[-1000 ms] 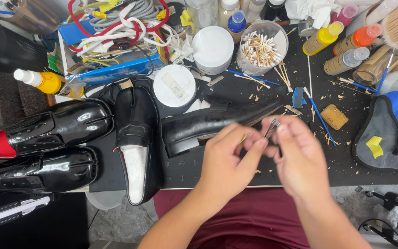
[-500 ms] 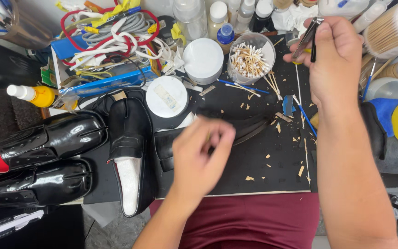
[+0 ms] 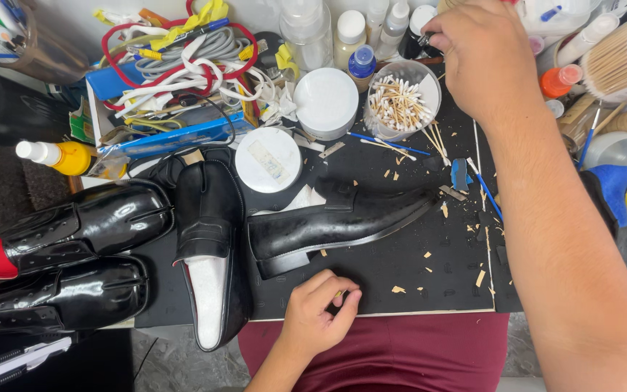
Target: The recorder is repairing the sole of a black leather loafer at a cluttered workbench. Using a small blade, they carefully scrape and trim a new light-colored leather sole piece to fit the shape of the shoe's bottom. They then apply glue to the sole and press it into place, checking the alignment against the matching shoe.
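Reaching across the counter [image 3: 429, 290], the right hand [image 3: 484, 62] hovers at the back row of bottles [image 3: 350, 36], fingers closed on a small dark tool whose shape cannot be made out; its arm crosses above the black work mat. The left hand [image 3: 321, 312] rests at the near edge of the mat, fingertips pinched together on a small pale sliver, probably kept there so the piece stays ready. The two hands are well apart.

A black loafer [image 3: 335, 229] lies on its side at mid-mat, sole edge turned toward the person, which exposes that edge for work. Pale shavings are scattered beside it. A second loafer [image 3: 208, 247] lies just to its left, pale insole showing. Two glossy black boots [image 3: 67, 261] sit at the far left, clear of the work area. A tub of cotton swabs [image 3: 400, 101] stands just beside the right hand.
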